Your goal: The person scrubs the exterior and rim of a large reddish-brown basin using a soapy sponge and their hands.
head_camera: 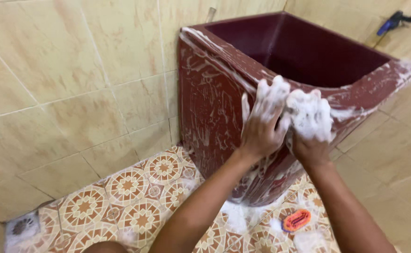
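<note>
Starting at the far left: beige wall tiles (51, 84), with a round floor drain (22, 226) in the bottom corner, ringed with foam. Next to it, patterned orange-and-white floor tiles (135, 197), wet, with white suds pooled near the foot of the tub. Further right, a deep maroon tub (205, 107) set into the corner, its outer wall and rim streaked all over with soap lather, the inside dark and bare as far as visible. Pressed against the front wall just under the rim, the left hand (261, 124), fingers bent and together, thick with foam; impossible to tell whether anything is clamped inside it. Touching it on the right, the right hand (311, 126), likewise buried in lather, fingers curled against the tub wall; no telling whether a sponge or cloth sits under the foam. Both forearms reaching up from the bottom edge, soapy at the wrists. Below the right arm, on the floor beside the suds, a small orange oval soap bar (296, 220). Top right, against the wall behind the tub, a blue-and-black handle (395, 21), partly cut off.
</note>
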